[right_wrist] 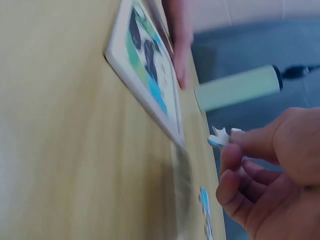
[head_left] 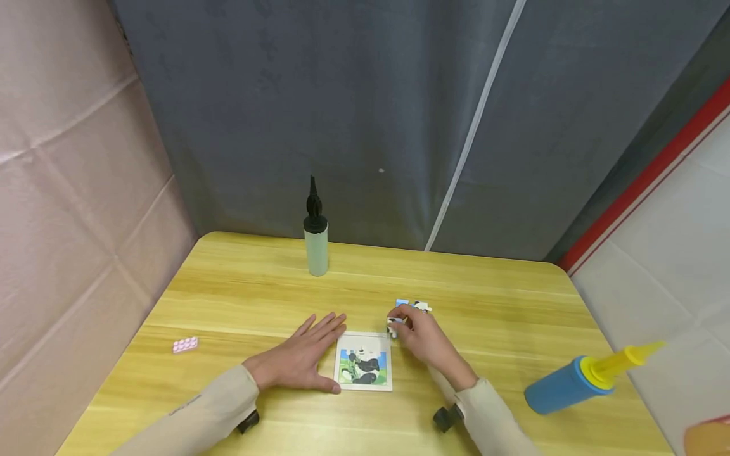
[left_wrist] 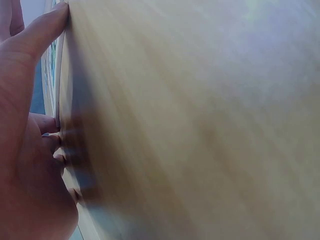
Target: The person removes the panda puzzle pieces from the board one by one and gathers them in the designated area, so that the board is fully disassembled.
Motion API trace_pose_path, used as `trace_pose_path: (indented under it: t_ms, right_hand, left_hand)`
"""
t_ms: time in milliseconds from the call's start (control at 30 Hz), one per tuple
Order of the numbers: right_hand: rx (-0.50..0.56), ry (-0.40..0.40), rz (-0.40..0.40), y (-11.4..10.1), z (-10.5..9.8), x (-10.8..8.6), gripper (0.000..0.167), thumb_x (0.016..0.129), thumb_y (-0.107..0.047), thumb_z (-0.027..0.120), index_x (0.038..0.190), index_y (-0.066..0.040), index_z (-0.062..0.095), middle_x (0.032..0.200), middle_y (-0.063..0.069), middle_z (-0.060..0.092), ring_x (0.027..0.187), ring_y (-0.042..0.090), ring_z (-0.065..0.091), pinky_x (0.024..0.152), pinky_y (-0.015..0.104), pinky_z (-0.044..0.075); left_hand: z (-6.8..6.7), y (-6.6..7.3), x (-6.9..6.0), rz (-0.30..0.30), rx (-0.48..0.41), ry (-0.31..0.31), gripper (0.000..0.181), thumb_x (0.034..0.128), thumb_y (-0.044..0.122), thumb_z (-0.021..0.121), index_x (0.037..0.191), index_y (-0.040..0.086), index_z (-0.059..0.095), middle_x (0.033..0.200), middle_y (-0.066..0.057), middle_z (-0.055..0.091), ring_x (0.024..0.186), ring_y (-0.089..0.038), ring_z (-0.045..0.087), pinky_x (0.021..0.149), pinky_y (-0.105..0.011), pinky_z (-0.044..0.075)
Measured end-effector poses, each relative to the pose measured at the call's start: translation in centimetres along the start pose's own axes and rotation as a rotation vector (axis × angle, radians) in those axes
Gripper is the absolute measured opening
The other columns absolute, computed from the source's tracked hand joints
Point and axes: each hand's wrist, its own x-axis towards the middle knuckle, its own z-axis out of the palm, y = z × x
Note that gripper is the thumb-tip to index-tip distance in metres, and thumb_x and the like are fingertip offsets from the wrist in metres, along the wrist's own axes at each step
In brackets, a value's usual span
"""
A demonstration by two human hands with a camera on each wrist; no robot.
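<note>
A panda jigsaw puzzle in a white frame (head_left: 363,384) lies on the wooden table, its lower part filled with picture pieces and its upper part bare white. My left hand (head_left: 302,361) lies flat with spread fingers along the frame's left side, the thumb by its lower left corner. Just past the upper right corner, my right hand (head_left: 424,339) pinches a puzzle piece (right_wrist: 220,137) between thumb and forefinger, held above the table in the right wrist view. Beyond that hand lie loose puzzle pieces (head_left: 421,306), partly hidden by it.
A pale green hand pump (head_left: 317,252) with a black nozzle stands at the back. On the right lies a blue and yellow pump (head_left: 561,386). A small pink studded block (head_left: 185,344) sits at the left. A grey curtain (head_left: 342,114) hangs behind the table.
</note>
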Motion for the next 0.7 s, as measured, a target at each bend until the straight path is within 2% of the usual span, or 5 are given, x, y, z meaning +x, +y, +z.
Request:
trace_pose_path:
  t_ms: [167,333,533,700]
  right_hand:
    - [-0.023,0.115,0.107,2.0,-1.9,0.6,0.019,0.106,-0.003,0.059,0.119,-0.004,0.073,0.101,0.012,0.073,0.068,0.013,0.051,0.058,0.024,0.042]
    - [-0.048,0.206,0.200,4.2,-3.5,0.9,0.023,0.105,-0.002,0.055,0.121,0.001,0.071,0.104,0.017,0.072,0.078,0.017,0.059,0.064,0.025,0.046]
    - [-0.100,0.229,0.296,6.0,-4.3,0.9,0.025,0.104,-0.005,0.056,0.124,0.000,0.070,0.107,0.018,0.074,0.086,0.024,0.064,0.072,0.031,0.050]
    - [-0.132,0.223,0.337,6.6,-4.7,0.9,0.025,0.104,-0.010,0.059,0.123,-0.001,0.071,0.105,0.017,0.074,0.087,0.025,0.064,0.071,0.033,0.049]
  left_hand:
    - [0.0,0.0,0.0,0.000,-0.001,-0.002,0.118,0.0874,0.079,0.067,0.169,0.004,0.025,0.182,-0.011,0.009,0.170,-0.035,0.009,0.137,-0.062,0.005]
    - [0.0,-0.1,0.0,0.001,0.006,-0.001,0.119,0.0870,0.080,0.066,0.169,0.004,0.025,0.182,-0.011,0.010,0.169,-0.035,0.010,0.137,-0.062,0.006]
    - [0.0,0.0,-0.1,0.012,0.003,0.001,0.118,0.0882,0.077,0.067,0.169,0.002,0.025,0.181,-0.013,0.011,0.169,-0.037,0.010,0.137,-0.063,0.006]
    - [-0.2,0.1,-0.1,0.023,-0.001,0.011,0.116,0.0889,0.074,0.069,0.168,0.000,0.027,0.181,-0.016,0.013,0.168,-0.039,0.012,0.136,-0.065,0.007]
